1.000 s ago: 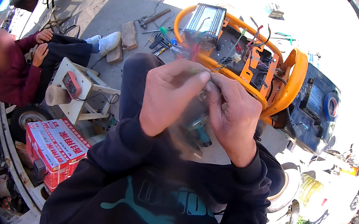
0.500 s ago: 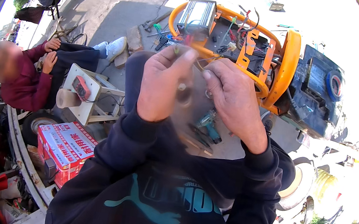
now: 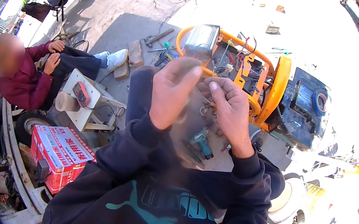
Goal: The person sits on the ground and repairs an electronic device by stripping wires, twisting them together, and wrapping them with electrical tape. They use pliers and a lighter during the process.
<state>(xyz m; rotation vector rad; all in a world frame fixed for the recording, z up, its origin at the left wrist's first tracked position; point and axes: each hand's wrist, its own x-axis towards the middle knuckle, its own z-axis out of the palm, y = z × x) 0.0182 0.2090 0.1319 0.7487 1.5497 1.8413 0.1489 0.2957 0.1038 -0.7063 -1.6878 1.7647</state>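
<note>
Both of my hands are raised close in front of me, above my dark sweatshirt. Between them hangs a blurred, see-through thing (image 3: pixel 193 127), which looks like a clear plastic bag with small metal rings in it. My left hand (image 3: pixel 173 91) is blurred and closes on its left side, fingers pointing up. My right hand (image 3: pixel 229 112) pinches its upper edge between thumb and fingertips. What the bag holds is too blurred to make out.
Beyond the hands stands an orange-framed machine (image 3: pixel 276 86) with loose wires and a blue block (image 3: pixel 307 104). A teal drill (image 3: pixel 202 144) and hand tools (image 3: pixel 161 41) lie on the ground. At left are a seated person in maroon (image 3: pixel 25 80), a white stand (image 3: pixel 75 112) and red boxes (image 3: pixel 58 150).
My hands stay together on the see-through thing and their fingers have shifted a little. The view has swung, so the seated person and the street show more.
</note>
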